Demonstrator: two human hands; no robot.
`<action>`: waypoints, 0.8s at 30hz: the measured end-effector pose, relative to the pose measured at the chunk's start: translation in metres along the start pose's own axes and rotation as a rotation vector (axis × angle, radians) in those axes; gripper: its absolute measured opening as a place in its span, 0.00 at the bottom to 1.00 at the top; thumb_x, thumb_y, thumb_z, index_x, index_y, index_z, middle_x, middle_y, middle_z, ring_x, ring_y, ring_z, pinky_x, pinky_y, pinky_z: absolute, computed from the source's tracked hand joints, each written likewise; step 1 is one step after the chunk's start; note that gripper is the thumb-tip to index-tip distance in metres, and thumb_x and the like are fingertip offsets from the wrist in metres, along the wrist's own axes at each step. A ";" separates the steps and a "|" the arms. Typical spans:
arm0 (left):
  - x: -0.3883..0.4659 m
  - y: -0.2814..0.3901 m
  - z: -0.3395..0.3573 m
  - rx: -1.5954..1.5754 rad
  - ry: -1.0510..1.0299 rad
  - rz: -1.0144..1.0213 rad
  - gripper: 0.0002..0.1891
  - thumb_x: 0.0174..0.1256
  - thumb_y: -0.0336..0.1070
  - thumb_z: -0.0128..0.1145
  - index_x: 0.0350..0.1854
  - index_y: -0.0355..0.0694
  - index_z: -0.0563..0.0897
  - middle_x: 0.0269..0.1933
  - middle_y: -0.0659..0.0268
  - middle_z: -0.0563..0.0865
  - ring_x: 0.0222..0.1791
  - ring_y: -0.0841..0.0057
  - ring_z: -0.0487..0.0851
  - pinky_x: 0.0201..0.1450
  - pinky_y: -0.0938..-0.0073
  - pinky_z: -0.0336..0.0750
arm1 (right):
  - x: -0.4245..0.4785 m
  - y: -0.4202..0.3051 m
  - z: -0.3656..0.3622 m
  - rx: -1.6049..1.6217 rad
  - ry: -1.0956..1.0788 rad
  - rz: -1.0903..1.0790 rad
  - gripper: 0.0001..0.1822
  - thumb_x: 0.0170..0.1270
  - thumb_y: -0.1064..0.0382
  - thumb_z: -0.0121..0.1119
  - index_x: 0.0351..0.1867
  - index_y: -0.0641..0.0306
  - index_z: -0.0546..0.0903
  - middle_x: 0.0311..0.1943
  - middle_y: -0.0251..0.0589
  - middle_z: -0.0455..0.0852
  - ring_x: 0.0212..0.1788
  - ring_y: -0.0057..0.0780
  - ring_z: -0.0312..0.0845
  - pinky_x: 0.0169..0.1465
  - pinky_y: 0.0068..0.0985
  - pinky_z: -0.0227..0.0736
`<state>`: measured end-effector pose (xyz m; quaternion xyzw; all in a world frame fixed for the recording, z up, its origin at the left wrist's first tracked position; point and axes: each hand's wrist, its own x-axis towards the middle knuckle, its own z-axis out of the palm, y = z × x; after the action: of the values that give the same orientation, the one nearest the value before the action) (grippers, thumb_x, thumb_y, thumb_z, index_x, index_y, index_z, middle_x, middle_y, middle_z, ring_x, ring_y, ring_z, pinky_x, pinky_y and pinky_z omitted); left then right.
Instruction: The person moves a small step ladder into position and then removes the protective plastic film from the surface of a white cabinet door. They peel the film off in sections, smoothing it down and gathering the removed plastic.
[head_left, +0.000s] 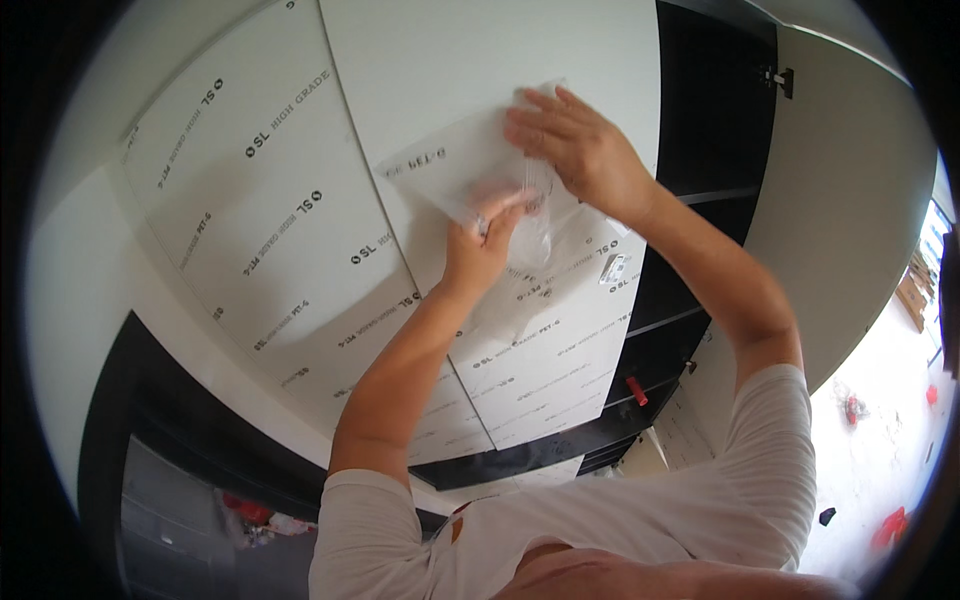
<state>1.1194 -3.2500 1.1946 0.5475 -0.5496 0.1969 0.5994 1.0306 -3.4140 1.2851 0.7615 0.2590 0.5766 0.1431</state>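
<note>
A tall white cabinet door panel (465, 60) stands before me, its upper part bare and its lower part covered by printed clear protective film (517, 360). My left hand (491, 217) is closed on a bunched, peeled-back fold of that film near the panel's middle; some of its fingers are hidden behind the film. Higher and to the right, my right hand (574, 150) has its fingers spread over the loose film's upper edge; whether they pinch it is unclear. A small printed label (614, 268) sits on the film near the panel's right edge.
A film-covered door panel (285, 202) adjoins on the left. Right of my panel are black cabinet shelves (690, 199) with a red cylindrical object (637, 391), and an open cabinet door (825, 202) with a metal hinge (784, 81). Red plastic (890, 527) lies on the floor at far right.
</note>
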 end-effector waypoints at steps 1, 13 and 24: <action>-0.003 -0.006 0.000 0.031 -0.005 0.096 0.10 0.69 0.26 0.55 0.48 0.38 0.85 0.43 0.61 0.86 0.42 0.74 0.85 0.44 0.78 0.78 | -0.003 -0.005 -0.004 0.018 -0.014 0.016 0.18 0.58 0.72 0.59 0.51 0.59 0.84 0.55 0.38 0.84 0.65 0.43 0.72 0.71 0.42 0.63; -0.012 -0.035 -0.019 0.513 -0.471 0.692 0.13 0.59 0.25 0.60 0.44 0.46 0.86 0.44 0.67 0.84 0.49 0.61 0.78 0.47 0.61 0.77 | -0.064 -0.068 -0.026 0.077 -0.151 0.163 0.21 0.51 0.74 0.60 0.50 0.65 0.83 0.57 0.48 0.80 0.65 0.49 0.71 0.68 0.43 0.68; -0.045 -0.040 -0.017 0.372 -1.021 0.414 0.10 0.68 0.38 0.58 0.47 0.42 0.84 0.50 0.58 0.82 0.50 0.61 0.80 0.50 0.63 0.74 | -0.137 -0.136 -0.009 0.151 -0.165 0.365 0.19 0.52 0.73 0.62 0.49 0.65 0.83 0.57 0.46 0.80 0.65 0.49 0.70 0.67 0.45 0.69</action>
<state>1.1460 -3.2320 1.1410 0.5504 -0.8208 0.1143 0.1012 0.9632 -3.3796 1.1071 0.8491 0.1469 0.5075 -0.0006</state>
